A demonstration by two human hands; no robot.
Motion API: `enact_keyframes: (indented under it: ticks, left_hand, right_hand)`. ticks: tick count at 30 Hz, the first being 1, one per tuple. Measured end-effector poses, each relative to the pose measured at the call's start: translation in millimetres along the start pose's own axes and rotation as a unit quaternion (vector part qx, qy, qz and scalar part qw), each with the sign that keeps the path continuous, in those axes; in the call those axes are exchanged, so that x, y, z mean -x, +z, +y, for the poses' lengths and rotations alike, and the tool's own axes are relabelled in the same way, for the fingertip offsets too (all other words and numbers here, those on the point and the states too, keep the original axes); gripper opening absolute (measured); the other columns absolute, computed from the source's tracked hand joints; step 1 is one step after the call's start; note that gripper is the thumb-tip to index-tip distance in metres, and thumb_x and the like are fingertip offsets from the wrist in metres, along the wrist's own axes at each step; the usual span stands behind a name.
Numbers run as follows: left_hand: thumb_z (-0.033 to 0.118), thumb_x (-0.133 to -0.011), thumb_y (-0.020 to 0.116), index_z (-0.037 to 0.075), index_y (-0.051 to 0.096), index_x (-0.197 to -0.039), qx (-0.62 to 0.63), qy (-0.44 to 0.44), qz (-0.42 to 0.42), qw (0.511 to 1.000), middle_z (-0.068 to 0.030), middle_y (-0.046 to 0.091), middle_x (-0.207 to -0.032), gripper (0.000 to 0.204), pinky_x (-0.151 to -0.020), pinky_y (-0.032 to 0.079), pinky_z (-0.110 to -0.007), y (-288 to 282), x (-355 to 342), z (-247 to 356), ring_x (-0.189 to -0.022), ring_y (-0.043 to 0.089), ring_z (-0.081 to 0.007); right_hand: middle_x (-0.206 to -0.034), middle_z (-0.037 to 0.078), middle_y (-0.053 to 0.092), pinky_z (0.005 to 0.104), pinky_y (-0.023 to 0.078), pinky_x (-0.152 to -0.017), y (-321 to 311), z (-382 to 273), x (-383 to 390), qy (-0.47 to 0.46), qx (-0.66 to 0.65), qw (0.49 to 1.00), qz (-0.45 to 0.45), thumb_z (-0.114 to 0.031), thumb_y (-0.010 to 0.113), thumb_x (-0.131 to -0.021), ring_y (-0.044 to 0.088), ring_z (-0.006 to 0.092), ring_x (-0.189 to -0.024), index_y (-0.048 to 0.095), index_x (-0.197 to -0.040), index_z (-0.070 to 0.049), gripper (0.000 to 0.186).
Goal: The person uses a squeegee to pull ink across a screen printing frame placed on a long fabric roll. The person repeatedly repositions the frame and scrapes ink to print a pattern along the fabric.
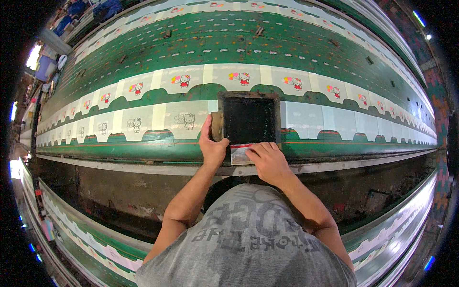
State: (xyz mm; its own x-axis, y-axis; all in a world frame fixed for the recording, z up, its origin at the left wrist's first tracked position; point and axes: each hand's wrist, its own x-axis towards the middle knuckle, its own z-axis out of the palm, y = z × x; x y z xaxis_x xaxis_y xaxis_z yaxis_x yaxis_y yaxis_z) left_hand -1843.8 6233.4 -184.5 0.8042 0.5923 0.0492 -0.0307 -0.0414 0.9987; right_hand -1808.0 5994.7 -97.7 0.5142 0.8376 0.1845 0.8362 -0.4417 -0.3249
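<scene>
A square screen-printing frame with a dark, ink-black inside lies over the near row of white fabric pieces. My left hand grips its left side, fingers along the outer edge and thumb at the near corner. At the frame's near edge, my right hand is closed on a squeegee with a pale, flat body and a red strip along its upper edge. Left of the frame, the pieces carry black outline cartoon figures. To its right, the near pieces show no black outlines.
The long green table curves across the view, with a pale rail along its near edge. A farther row of fabric pieces bears coloured figures. Small dark blocks sit on the table. Another printing table stands behind me.
</scene>
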Motion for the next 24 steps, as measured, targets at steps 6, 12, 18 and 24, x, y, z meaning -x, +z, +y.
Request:
enact_keyframes:
  ticks: [6,12,18,24]
  left_hand:
    - [-0.016,-0.073,0.072,-0.004,0.043,-0.174,0.073,-0.067,0.001,0.995,-0.0183,0.063,-0.16,0.105,-0.124,0.048,-0.038,7.2,2.0,-4.8,-0.145,0.063,-0.027]
    - [0.001,-0.095,0.074,-0.003,0.052,-0.17,0.078,-0.06,0.002,0.995,-0.0182,0.063,-0.163,0.078,-0.129,0.045,-0.043,2.6,7.2,-15.6,-0.15,0.059,-0.0294]
    - [-0.003,-0.09,0.079,-0.005,0.05,-0.167,0.082,-0.032,-0.044,0.995,-0.0199,0.066,-0.158,0.082,-0.128,0.046,-0.044,-3.9,-14.2,-36.5,-0.147,0.063,-0.0301]
    - [-0.004,-0.093,0.083,-0.001,0.047,-0.17,0.06,-0.002,-0.055,0.997,-0.016,0.071,-0.147,0.085,-0.12,0.053,-0.042,-7.1,-15.1,-34.3,-0.136,0.068,-0.0247]
  right_hand:
    - [-0.12,0.014,0.073,0.0509,0.057,-0.106,-22.4,30.6,-32.6,0.004,-0.011,0.991,-0.132,-0.004,0.07,-0.091,0.069,0.037,-0.12,0.079,-0.126,-0.006,0.036]
    - [-0.115,0.022,0.072,0.0576,0.057,-0.102,-25.6,80.3,-93.6,0.02,-0.02,0.991,-0.132,0.0,0.066,-0.091,0.069,0.0442,-0.115,0.08,-0.118,-0.007,0.032]
    - [-0.122,0.023,0.075,0.0577,0.056,-0.11,-1.5,117.3,-128.6,0.045,-0.048,0.997,-0.033,0.003,0.063,-0.089,0.071,0.0456,-0.122,0.081,-0.134,-0.011,0.051]
    - [-0.128,0.018,0.073,0.0563,0.055,-0.11,14.3,94.8,-92.6,0.049,0.014,0.993,-0.102,-0.001,0.069,-0.089,0.067,0.0444,-0.122,0.073,-0.15,-0.014,0.063]
